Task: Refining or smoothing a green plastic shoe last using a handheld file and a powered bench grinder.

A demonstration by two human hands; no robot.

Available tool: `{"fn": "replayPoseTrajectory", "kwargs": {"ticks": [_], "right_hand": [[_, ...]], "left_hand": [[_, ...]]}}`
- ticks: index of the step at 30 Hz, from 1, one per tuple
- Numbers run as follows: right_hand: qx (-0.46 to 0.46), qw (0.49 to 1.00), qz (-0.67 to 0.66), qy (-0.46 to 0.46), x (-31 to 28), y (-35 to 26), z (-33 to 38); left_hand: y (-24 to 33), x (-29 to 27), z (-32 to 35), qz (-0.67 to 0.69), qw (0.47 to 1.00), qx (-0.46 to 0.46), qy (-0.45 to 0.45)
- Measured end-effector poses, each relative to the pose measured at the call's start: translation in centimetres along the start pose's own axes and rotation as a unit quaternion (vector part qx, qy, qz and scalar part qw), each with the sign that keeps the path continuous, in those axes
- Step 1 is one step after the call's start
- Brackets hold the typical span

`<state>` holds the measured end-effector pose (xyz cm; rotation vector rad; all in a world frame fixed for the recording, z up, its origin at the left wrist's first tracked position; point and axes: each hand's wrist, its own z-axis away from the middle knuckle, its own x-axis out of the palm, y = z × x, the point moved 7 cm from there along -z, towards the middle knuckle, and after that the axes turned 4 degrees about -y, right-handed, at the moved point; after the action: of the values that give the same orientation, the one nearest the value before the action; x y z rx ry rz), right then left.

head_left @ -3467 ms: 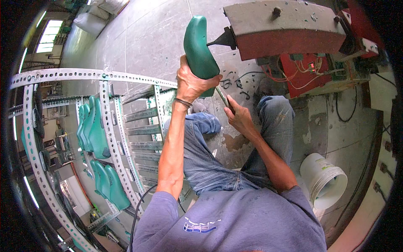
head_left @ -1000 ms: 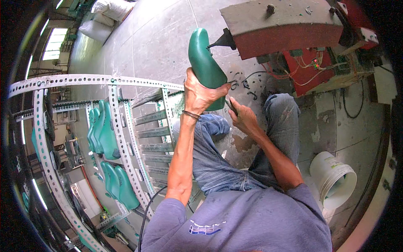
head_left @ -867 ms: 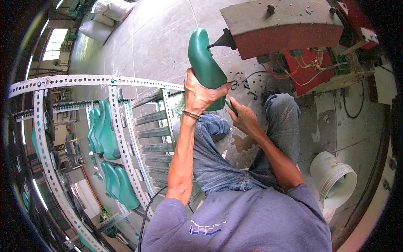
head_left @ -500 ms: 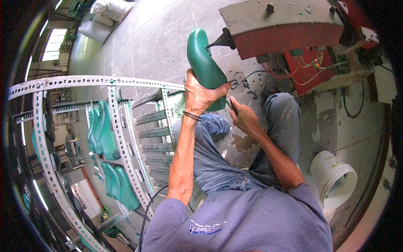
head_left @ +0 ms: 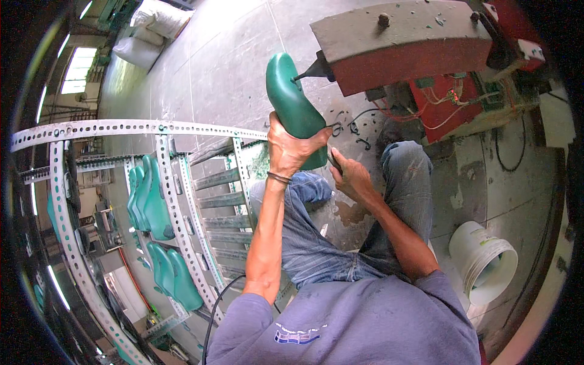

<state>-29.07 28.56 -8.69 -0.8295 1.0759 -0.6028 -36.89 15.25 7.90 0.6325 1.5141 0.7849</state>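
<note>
A glossy green shoe last [head_left: 294,104] stands nearly upright over the floor in front of me. My left hand [head_left: 288,146] is wrapped round its lower part, thumb across the near side. Higher up, the last meets the thin tip of a dark pointed nozzle [head_left: 315,68] that juts from a red and grey machine [head_left: 398,48]. Just right of the last's lower end, my right hand [head_left: 354,177] is closed on a slim dark-handled tool [head_left: 334,159]. The tool's working end is too small to make out.
On my left, a perforated metal rack [head_left: 97,126] carries more green lasts [head_left: 159,204]. Exposed wires [head_left: 453,100] hang beneath the machine. Dark curled scraps [head_left: 363,143] litter the floor. A white bucket [head_left: 465,249] lies tilted at right; white sacks [head_left: 137,53] sit at far left.
The whole view has shifted slightly, so most things sit a little lower in it. Both hands keep their grips, and the last stays against the nozzle.
</note>
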Motion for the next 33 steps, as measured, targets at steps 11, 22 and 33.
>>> {"fn": "replayPoseTrajectory", "kwargs": {"ticks": [11,22,33], "right_hand": [[0.045,0.996,0.062,-0.052,0.5,0.3,0.2],[0.004,0.999,-0.036,0.031,-3.7,-2.1,4.3],[-0.079,0.993,-0.089,-0.012,-15.2,-14.6,23.7]], "left_hand": [[-1.6,0.0,1.2,0.172,0.984,-0.009,-0.038],[0.4,-3.5,12.0,0.28,0.958,0.011,-0.064],[1.8,-6.0,16.9,0.15,0.984,0.091,0.036]]}}
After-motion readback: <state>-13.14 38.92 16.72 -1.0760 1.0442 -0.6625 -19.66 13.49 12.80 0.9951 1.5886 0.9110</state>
